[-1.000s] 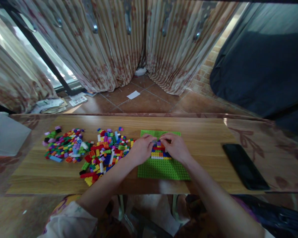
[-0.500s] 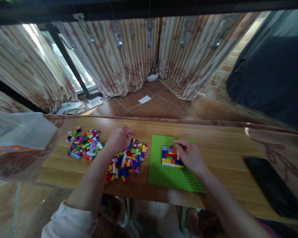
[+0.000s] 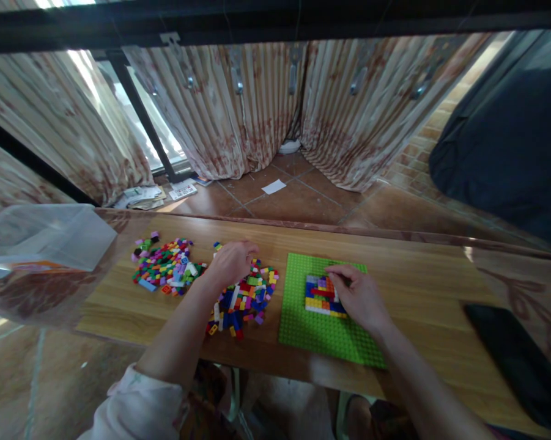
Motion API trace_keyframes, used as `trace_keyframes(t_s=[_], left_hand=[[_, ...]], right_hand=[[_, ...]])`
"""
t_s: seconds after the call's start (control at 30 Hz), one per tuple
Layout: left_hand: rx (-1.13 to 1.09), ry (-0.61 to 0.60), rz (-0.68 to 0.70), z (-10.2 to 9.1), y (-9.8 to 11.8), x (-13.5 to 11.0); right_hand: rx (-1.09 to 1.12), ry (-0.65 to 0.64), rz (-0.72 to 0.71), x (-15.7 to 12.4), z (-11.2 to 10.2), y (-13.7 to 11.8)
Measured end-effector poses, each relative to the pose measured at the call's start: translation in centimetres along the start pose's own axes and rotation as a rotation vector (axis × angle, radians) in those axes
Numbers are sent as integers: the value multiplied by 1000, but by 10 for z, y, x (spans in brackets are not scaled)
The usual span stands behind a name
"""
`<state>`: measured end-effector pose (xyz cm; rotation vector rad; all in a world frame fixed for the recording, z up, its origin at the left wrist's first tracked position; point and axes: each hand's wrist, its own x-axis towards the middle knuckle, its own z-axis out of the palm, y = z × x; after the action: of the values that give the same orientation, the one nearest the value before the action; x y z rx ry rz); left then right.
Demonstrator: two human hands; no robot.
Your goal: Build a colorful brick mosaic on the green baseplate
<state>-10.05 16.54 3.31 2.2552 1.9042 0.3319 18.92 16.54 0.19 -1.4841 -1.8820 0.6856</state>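
Nearest the camera a pale fabric sleeve point(image 3: 137, 406) covers the left upper arm, and both forearms run bare onto a wooden table point(image 3: 422, 287) with a smooth, light grain. One square green baseplate point(image 3: 316, 336), studded all over, lies flat close to the near edge. On it stands one low rectangular block of small plastic bricks point(image 3: 318, 296) in rows of white, yellow, blue, red and purple. The right hand point(image 3: 360, 296) rests palm down on the plate just right of the block, its fingers bent and their tips touching its far right corner; whether they pinch a brick cannot be told. Left of the plate lies a loose heap of mixed bricks point(image 3: 241, 302), glossy and blocky, and the left hand point(image 3: 232, 263) sits over its far side, fingers curled downward into the pieces, any grasp hidden. A second heap point(image 3: 165, 266) lies further left, apart from the first, so there are two heaps in all. One flat black phone point(image 3: 516, 360) lies at the right end, and a clear crinkled plastic bag point(image 3: 46, 235) at the left end. Beyond the table come glazed terracotta floor tiles point(image 3: 303, 201), one white paper slip point(image 3: 274, 186), pleated patterned curtains point(image 3: 238, 116) and a dark cloth point(image 3: 509, 140).
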Motion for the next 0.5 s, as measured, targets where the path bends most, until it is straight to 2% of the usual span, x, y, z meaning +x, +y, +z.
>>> trace_keyframes(t_s=[0.23, 0.5], left_hand=[[14, 131, -175, -11, -14, 5], [101, 126, -30, 5, -1, 18]], right_hand=[[8, -7, -2, -2, 0, 2], [4, -16, -8, -1, 0, 1]])
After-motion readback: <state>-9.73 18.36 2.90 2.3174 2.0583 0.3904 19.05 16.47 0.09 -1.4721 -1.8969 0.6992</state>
